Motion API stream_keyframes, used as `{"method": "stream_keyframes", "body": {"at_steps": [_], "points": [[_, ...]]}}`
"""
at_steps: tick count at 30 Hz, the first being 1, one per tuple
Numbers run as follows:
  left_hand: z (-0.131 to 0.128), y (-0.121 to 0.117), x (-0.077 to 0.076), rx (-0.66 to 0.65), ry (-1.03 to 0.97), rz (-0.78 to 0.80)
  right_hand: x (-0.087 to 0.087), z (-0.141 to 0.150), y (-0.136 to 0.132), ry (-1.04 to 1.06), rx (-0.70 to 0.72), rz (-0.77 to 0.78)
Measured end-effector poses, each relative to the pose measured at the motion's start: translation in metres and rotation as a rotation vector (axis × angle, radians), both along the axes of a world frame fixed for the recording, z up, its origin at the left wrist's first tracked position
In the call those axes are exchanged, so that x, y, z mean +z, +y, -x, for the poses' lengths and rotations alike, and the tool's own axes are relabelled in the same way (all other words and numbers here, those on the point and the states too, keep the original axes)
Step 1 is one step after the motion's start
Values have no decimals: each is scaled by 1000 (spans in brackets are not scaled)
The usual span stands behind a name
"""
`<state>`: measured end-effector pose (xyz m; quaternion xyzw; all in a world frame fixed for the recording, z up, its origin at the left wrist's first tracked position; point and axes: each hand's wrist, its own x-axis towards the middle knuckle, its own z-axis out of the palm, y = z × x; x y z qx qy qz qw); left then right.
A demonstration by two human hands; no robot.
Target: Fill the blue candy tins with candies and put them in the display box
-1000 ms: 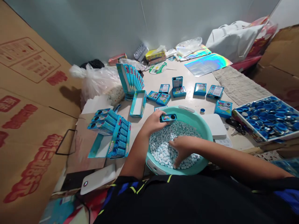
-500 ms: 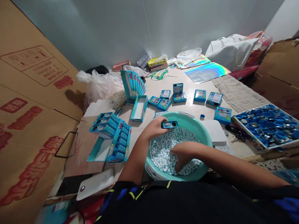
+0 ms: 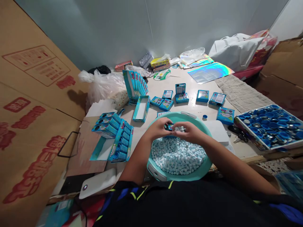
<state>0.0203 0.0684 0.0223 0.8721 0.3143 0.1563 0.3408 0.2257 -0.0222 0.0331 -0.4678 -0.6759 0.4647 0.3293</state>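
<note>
My left hand (image 3: 159, 128) is closed around a small blue candy box (image 3: 169, 127), held above the far part of a turquoise basin (image 3: 208, 164). Small white and pale blue candies (image 3: 177, 156) fill the basin's bottom. My right hand (image 3: 188, 132) is cupped round a clump of those candies, right beside the box. Its fingertips meet the box's near side; whether any candies are inside the box is hidden by my fingers.
Several finished-looking blue boxes (image 3: 203, 96) lie beyond the basin. On the left stands a display tray of blue boxes (image 3: 118, 142). A carton of blue caps (image 3: 272, 126) is at right, a white phone (image 3: 98, 183) at front left, and a large cardboard box (image 3: 30, 126) borders the left.
My right hand has come up out of the candies with a handful and moved against the box. My left hand still holds the box at nearly the same place.
</note>
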Motion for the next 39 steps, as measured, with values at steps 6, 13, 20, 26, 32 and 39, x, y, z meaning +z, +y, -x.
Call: {"method": "stream_keyframes", "body": {"at_steps": [6,13,20,26,32,39], "points": [[-1,-3,-3,-90,-25,89,-7,4,3,384,-448,30],[-5,-5,-4,-170,-53,96,-9,11,7,607,-507,68],[-4,-5,-5,-186,-12,125,-9,12,5,650,-464,160],[-3,-3,-6,-151,38,190,-11,8,6,656,-422,202],[-3,-3,-4,-143,62,213,-16,5,8,556,-290,157],[-2,-2,-4,-149,33,244,-15,7,7,394,-199,86]]}}
